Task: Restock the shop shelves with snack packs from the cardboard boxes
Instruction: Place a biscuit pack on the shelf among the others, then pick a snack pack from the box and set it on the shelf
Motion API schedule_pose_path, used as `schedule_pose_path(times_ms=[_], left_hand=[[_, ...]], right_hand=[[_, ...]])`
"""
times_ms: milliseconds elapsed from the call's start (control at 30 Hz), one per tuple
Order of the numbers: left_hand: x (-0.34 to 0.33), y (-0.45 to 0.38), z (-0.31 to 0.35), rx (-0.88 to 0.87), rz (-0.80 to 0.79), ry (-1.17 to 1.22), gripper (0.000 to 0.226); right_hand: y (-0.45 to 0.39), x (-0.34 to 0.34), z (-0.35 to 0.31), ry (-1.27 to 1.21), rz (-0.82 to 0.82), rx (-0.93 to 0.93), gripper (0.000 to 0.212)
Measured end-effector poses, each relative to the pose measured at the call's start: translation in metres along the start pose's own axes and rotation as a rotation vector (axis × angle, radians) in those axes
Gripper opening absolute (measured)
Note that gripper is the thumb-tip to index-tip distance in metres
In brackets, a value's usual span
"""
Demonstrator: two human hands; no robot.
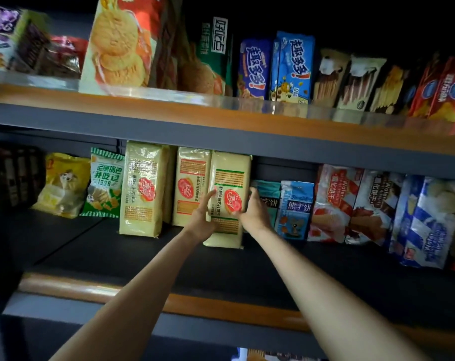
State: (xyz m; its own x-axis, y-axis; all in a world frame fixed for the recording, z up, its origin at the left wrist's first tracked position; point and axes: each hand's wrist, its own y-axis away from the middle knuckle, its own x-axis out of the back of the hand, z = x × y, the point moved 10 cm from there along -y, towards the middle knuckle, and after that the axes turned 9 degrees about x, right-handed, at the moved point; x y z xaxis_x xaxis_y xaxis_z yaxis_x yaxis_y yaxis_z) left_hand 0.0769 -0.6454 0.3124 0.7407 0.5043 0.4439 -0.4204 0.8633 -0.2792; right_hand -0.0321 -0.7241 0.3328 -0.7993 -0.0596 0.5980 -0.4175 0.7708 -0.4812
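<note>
**Both hands steady a cracker pack on the lower shelf**

A tall pale-yellow cracker pack (227,196) with a red round logo stands upright on the dark lower shelf (169,259), and everything here is placed from it. The left hand (204,217) lies against its left edge, fingers straight and spread over the front, pressing rather than curling round. The right hand (253,211) grasps its right edge, thumb on the front near the logo, the other fingers hidden behind the pack.

Just behind it to the left stands a second pack of the same kind (191,188), touching it. Further left a third one (143,188) stands apart, then a green-and-white snack bag (105,182) and a yellow bag (63,185). Just right of the held pack are two teal and blue biscuit bags (295,209), then red-and-white wafer packs (333,201). Above it, the upper shelf (221,118) carries upright biscuit packs and boxes.
</note>
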Motion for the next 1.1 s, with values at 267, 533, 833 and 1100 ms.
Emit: schedule_pose_path(times_ms=[267,533,833,1100], left_hand=[[0.056,0.045,0.008,-0.007,0.272,-0.149,0.065],[0.172,0.218,-0.004,-0.042,0.715,-0.168,0.037],[0.273,0.467,-0.281,1.103,0.626,-0.199,0.037],[0.295,0.543,-0.393,1.431,0.423,-0.239,0.043]], right_hand=[[0.039,0.028,-0.026,0.051,0.125,0.04,0.066],[0.152,-0.025,-0.178,-0.1,0.118,0.515,0.042],[0.368,-0.298,-0.23,0.055,-1.041,0.79,0.052],[0.416,-0.467,-0.148,0.36,-1.443,0.58,0.051]])
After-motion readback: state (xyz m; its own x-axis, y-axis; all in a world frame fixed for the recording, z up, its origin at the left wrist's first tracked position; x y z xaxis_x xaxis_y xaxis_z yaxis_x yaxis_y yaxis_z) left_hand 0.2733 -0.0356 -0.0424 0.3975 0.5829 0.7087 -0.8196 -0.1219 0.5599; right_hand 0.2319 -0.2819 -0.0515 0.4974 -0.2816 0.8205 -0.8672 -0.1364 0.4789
